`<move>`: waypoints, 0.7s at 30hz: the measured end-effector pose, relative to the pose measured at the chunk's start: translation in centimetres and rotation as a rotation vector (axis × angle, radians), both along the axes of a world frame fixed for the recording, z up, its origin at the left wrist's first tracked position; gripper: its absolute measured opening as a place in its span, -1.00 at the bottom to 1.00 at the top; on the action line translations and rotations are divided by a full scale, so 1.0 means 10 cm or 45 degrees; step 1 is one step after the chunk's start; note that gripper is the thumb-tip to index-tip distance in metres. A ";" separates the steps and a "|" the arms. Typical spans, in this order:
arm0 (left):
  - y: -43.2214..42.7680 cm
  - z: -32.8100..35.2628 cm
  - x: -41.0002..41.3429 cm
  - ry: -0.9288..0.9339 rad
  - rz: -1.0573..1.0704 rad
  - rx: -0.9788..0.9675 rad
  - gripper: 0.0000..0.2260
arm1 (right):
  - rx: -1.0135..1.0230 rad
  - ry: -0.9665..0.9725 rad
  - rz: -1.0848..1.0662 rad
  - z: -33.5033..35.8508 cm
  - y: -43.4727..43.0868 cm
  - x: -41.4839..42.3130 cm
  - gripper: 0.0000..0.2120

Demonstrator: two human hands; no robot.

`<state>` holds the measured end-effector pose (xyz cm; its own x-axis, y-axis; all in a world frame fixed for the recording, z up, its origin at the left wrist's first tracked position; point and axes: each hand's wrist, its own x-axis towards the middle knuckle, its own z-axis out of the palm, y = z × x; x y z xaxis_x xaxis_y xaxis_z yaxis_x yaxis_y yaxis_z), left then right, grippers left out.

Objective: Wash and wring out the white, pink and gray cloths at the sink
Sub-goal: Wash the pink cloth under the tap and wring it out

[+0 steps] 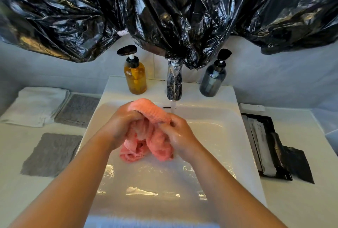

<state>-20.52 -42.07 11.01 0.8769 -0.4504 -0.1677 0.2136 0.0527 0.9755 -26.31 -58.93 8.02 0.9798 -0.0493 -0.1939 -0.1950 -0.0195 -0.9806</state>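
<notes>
Over the white sink (228,136) I hold a wet pink cloth (146,141), bunched up. My left hand (119,125) grips its left side and my right hand (180,136) grips its right side, fingers curled into the fabric. A fold of the cloth arches over both hands and two ends hang down between my wrists. Water runs from the chrome faucet (174,83) just behind my hands. A folded white cloth (36,105) lies on the left counter, with one gray cloth (78,109) beside it and another gray cloth (52,154) nearer me.
An amber pump bottle (135,75) stands left of the faucet and a dark pump bottle (213,79) right of it. Black plastic sheeting (164,8) hangs over the wall above. Dark packets (270,145) lie on the right counter.
</notes>
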 end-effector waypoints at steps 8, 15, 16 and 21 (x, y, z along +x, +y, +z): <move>-0.08 -0.32 -0.17 0.021 -0.100 0.591 -0.59 | 0.918 0.207 -0.115 -0.12 -0.19 -0.06 -0.66; -0.30 -0.23 -0.06 -0.149 -0.371 0.816 -0.78 | 0.362 0.371 -0.098 -0.12 -0.34 -0.04 -0.70; -0.31 -0.24 -0.06 -0.107 -0.371 0.717 -0.79 | 0.258 0.363 -0.162 -0.12 -0.28 -0.02 -0.71; -0.50 -0.40 -0.13 0.180 0.016 0.202 -0.48 | -0.022 0.150 -0.503 -0.19 0.01 -0.02 -0.72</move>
